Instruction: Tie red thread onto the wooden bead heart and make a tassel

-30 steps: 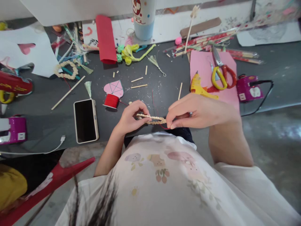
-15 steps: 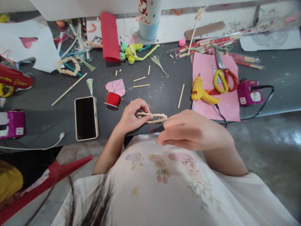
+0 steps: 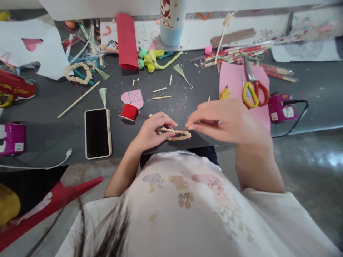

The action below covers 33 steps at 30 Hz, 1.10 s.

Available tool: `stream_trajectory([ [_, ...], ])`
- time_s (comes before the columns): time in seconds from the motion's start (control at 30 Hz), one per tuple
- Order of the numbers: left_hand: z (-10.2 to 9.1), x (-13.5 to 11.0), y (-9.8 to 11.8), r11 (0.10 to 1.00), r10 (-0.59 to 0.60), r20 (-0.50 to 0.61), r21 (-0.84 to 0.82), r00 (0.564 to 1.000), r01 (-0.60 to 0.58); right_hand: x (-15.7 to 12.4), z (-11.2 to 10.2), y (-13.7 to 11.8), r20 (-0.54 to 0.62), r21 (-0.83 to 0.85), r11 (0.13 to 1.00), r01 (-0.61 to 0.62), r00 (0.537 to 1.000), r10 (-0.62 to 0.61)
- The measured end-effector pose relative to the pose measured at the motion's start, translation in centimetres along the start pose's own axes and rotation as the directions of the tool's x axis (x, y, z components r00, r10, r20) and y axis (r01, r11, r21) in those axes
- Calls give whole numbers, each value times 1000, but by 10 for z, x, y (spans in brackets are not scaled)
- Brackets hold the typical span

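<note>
My left hand (image 3: pixel 150 132) is closed on a beige, bumpy ring (image 3: pixel 184 137) made of small pieces, pinching its left part between thumb and fingers just above the table's front edge. To the right of the ring, my right hand (image 3: pixel 226 119) is raised, thumb and fingertips pressed together on a thin red thread. That thread passes by the ring; its exact path around it is hard to make out. Beyond my left hand stands a spool of red thread (image 3: pixel 129 111), its loose end leading toward that hand. A pink heart-shaped card (image 3: pixel 134 97) touches the spool.
A phone (image 3: pixel 98 134) lies at left. Scissors (image 3: pixel 250 89) rest on pink paper (image 3: pixel 233 71), with a yellow glue gun (image 3: pixel 225 92) mostly hidden behind my right hand. Short sticks (image 3: pixel 162 97) are scattered mid-table. A cup (image 3: pixel 172 28) stands at the back; a second beige ring (image 3: pixel 89 75) lies far left.
My right hand has moved up and away from my body, from below the ring to its upper right, drawing the red thread along. My left hand stays in place with the ring.
</note>
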<state>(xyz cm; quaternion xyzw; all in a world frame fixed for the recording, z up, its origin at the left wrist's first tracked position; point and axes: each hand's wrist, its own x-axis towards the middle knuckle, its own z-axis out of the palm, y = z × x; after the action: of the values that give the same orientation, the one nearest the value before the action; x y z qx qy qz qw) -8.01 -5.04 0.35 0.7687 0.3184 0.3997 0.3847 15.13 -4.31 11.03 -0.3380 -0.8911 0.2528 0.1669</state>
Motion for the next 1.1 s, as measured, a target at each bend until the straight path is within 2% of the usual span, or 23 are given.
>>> stream_trajectory([
  [0.07, -1, 1, 0, 1000, 2, 1, 5, 1000, -2, 7, 0, 18, 11, -23, 997, -71, 997, 71],
  [0.17, 0, 0, -3, 999, -19, 1, -27, 1000, 19, 17, 3, 46, 52, -46, 994, -103, 993, 106],
  [0.27, 1, -3, -6, 991, -77, -1, -112, 997, 76, 27, 11, 68, 76, -49, 996, -75, 994, 79],
  [0.37, 2, -3, -7, 979, -120, 14, -162, 993, 120, 36, 20, 84, 98, -27, 1000, 3, 995, 0],
  [0.57, -2, 3, -5, 999, 14, 3, -53, 1000, -14, 47, 33, 102, 177, -22, 999, 35, 984, -31],
  [0.67, -2, 3, -6, 998, -2, 4, -70, 1000, 2, 50, 38, 110, 209, -30, 999, 10, 978, -3],
  [0.83, -2, 2, -9, 994, -39, 24, -97, 999, 41, 55, 45, 123, 194, -55, 998, 3, 981, 8],
  [1.1, -2, 2, -10, 991, -13, 29, -134, 999, 16, 54, 51, 130, 196, -112, 994, -19, 980, 41],
])
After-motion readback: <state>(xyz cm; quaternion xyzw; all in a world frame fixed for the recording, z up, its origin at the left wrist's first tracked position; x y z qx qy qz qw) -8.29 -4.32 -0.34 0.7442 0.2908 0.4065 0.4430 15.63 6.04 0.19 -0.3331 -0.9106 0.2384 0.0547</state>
